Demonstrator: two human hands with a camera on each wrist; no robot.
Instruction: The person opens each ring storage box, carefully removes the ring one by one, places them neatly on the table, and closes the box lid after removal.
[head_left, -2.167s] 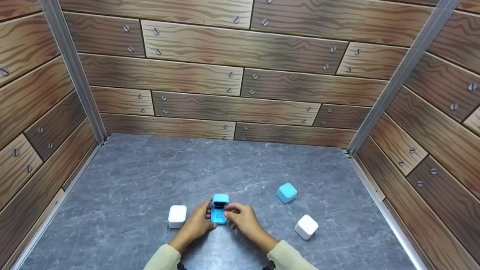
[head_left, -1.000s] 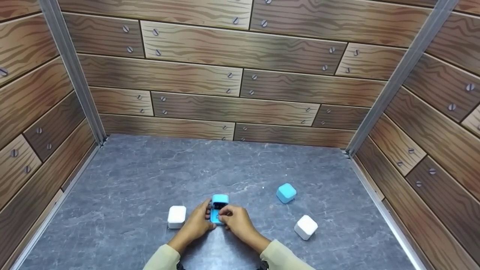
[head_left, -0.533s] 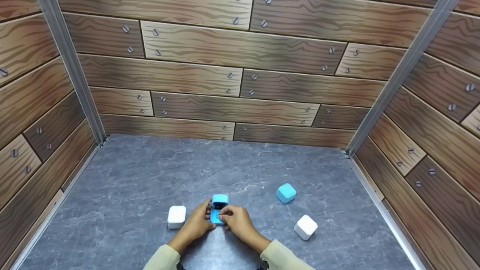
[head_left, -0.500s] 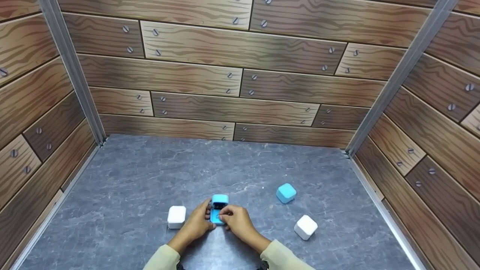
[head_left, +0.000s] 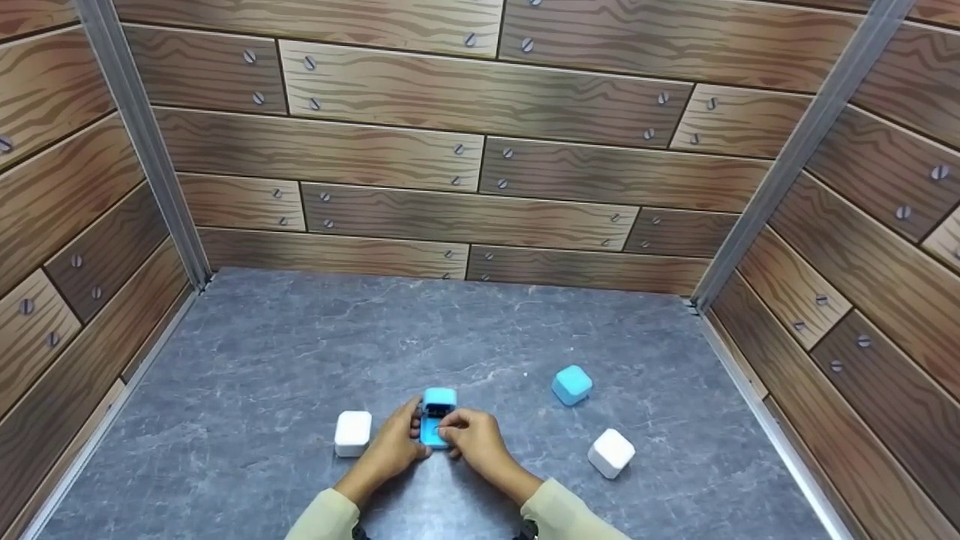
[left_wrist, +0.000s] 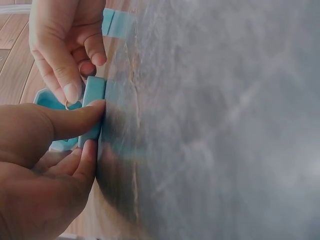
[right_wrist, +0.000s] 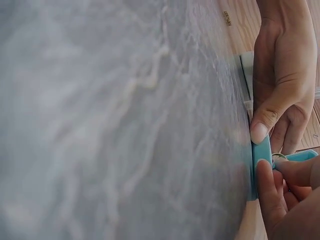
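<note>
A light-blue ring box [head_left: 440,395] stands with its lid raised in the head view. My left hand [head_left: 394,442] grips its left side, with the thumb at the front corner; the left wrist view shows thumb and fingers on the blue base [left_wrist: 93,90]. My right hand [head_left: 478,441] reaches over the base from the right. Its thumb and forefinger pinch a thin gold-coloured ring [right_wrist: 279,156] at the box's cushion. Fingertips cover most of the ring, and I cannot tell whether it still sits in the slot.
A white box [head_left: 353,433] with rounded corners stands left of my left hand. On the right are a closed light-blue box [head_left: 572,385] and, nearer, another white box [head_left: 611,453]. Wood-patterned walls [head_left: 480,165] enclose the grey marbled tabletop [head_left: 337,337].
My right hand has moved left from the box's right edge to over the base, and its fingertips have come to the ring. Over the last second both hands stay almost still.
</note>
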